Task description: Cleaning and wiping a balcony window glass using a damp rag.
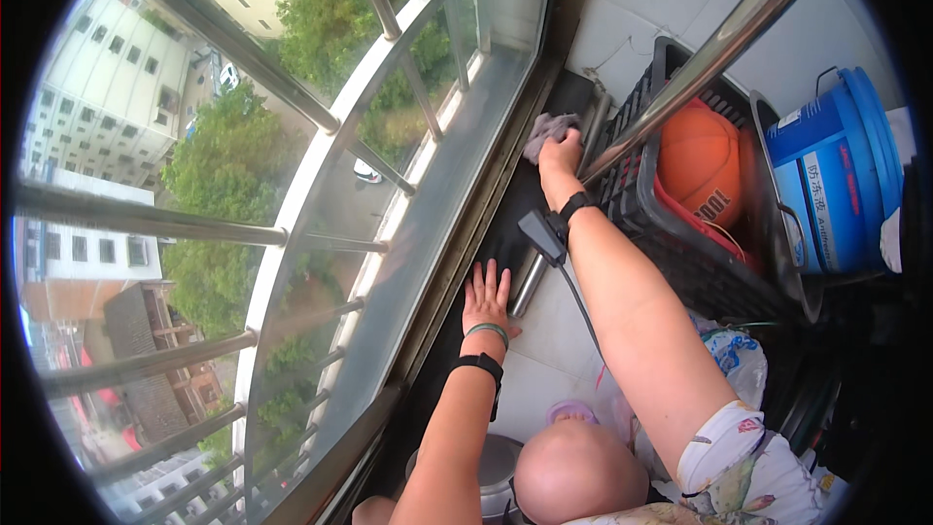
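A crumpled greyish cloth (pixel 550 135) is gripped in my right hand (pixel 561 157), which reaches forward to the far end of the dark sill (pixel 520 224) below the window. The cloth rests on or just over that sill; the exact contact is hard to see. Nearer to me, my left hand (pixel 488 297) lies flat on the same sill with its fingers spread and holds nothing. A green bangle and a black strap circle my left wrist. Strapped to my right wrist is a small black device (pixel 542 237) with a cable.
Along the sill runs the window track (pixel 457 243), with metal railings (pixel 330 126) beyond the glass. A slanting metal pole (pixel 719 63) crosses a black crate (pixel 632 224) holding an orange basketball (pixel 700 160). Blue buckets (pixel 826 175) stand at the right. A plastic bag (pixel 743 365) lies beside my right arm.
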Action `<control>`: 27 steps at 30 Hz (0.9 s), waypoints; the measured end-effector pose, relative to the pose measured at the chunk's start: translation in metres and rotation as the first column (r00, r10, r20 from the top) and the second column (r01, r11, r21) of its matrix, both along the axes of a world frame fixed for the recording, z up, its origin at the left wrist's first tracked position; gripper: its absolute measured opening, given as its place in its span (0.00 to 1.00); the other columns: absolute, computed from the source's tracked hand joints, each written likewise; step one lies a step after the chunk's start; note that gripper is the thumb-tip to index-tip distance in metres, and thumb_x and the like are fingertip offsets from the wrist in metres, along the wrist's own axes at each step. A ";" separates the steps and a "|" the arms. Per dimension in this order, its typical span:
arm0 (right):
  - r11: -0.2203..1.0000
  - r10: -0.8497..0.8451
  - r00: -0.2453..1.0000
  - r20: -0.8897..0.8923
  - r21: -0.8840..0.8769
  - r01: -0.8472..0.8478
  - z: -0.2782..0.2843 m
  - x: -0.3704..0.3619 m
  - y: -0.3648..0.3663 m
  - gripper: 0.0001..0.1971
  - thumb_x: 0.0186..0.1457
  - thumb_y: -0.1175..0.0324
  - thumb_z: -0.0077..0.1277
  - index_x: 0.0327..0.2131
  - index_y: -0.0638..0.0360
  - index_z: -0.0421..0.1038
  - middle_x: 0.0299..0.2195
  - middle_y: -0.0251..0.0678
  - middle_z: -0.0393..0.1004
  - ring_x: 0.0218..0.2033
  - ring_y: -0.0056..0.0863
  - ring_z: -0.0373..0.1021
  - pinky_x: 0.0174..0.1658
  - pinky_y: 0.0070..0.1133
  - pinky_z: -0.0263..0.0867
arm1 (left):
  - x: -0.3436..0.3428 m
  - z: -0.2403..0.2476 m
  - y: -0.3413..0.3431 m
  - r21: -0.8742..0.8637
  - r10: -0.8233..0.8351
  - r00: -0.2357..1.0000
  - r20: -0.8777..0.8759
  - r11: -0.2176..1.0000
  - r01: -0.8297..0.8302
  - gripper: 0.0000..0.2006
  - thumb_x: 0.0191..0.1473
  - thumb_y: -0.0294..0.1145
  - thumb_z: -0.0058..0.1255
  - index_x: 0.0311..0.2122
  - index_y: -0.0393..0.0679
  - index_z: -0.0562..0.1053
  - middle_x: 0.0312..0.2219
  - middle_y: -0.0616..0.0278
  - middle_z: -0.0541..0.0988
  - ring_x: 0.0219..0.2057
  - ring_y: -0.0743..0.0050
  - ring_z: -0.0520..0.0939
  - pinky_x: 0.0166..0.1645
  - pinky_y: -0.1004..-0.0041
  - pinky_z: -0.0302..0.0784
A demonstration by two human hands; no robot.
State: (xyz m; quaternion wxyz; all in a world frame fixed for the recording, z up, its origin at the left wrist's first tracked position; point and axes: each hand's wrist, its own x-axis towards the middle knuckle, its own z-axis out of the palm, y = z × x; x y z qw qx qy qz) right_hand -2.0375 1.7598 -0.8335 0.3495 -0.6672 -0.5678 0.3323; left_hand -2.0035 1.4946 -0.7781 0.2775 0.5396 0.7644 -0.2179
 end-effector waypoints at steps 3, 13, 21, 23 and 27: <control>0.976 -0.211 0.971 -0.112 -0.072 0.204 0.022 -0.025 0.036 0.13 0.48 0.68 0.43 0.38 0.64 0.62 0.39 0.53 0.66 0.44 0.48 0.62 0.46 0.34 0.59 | -0.009 0.002 -0.001 0.012 -0.025 1.000 -0.003 1.000 0.025 0.54 0.35 0.64 0.51 0.61 0.48 0.37 0.60 0.53 0.35 0.61 0.50 0.35 0.61 0.59 0.33; 0.911 -0.386 0.920 -0.062 -0.183 0.370 0.116 -0.076 0.097 0.15 0.49 0.74 0.41 0.42 0.62 0.60 0.46 0.48 0.59 0.46 0.46 0.61 0.48 0.34 0.61 | -0.011 0.005 0.004 -0.073 0.034 0.999 0.011 0.997 -0.033 0.56 0.34 0.62 0.53 0.61 0.52 0.32 0.61 0.57 0.32 0.61 0.53 0.35 0.61 0.60 0.36; 0.810 -0.586 0.777 -0.232 -0.201 0.551 0.147 -0.091 0.161 0.18 0.46 0.75 0.45 0.43 0.61 0.59 0.47 0.46 0.59 0.47 0.43 0.62 0.49 0.31 0.60 | -0.017 0.000 0.008 -0.005 0.038 0.998 0.051 0.999 -0.038 0.55 0.34 0.61 0.54 0.61 0.49 0.37 0.60 0.53 0.34 0.61 0.50 0.36 0.61 0.59 0.34; 0.819 -0.569 0.803 -0.177 -0.210 0.534 0.142 -0.094 0.157 0.17 0.47 0.76 0.44 0.43 0.61 0.59 0.47 0.45 0.59 0.48 0.43 0.61 0.50 0.31 0.60 | -0.019 -0.003 0.006 -0.007 0.040 0.998 0.052 0.999 -0.040 0.54 0.34 0.60 0.54 0.61 0.49 0.36 0.60 0.53 0.33 0.61 0.49 0.36 0.61 0.58 0.34; 0.809 -0.582 0.787 -0.206 -0.245 0.535 0.122 -0.093 0.167 0.17 0.47 0.77 0.42 0.44 0.62 0.59 0.48 0.45 0.58 0.49 0.42 0.59 0.51 0.31 0.59 | -0.020 -0.010 0.006 -0.006 0.038 0.997 0.072 0.999 -0.038 0.54 0.34 0.60 0.54 0.61 0.49 0.36 0.60 0.52 0.33 0.61 0.49 0.35 0.61 0.58 0.34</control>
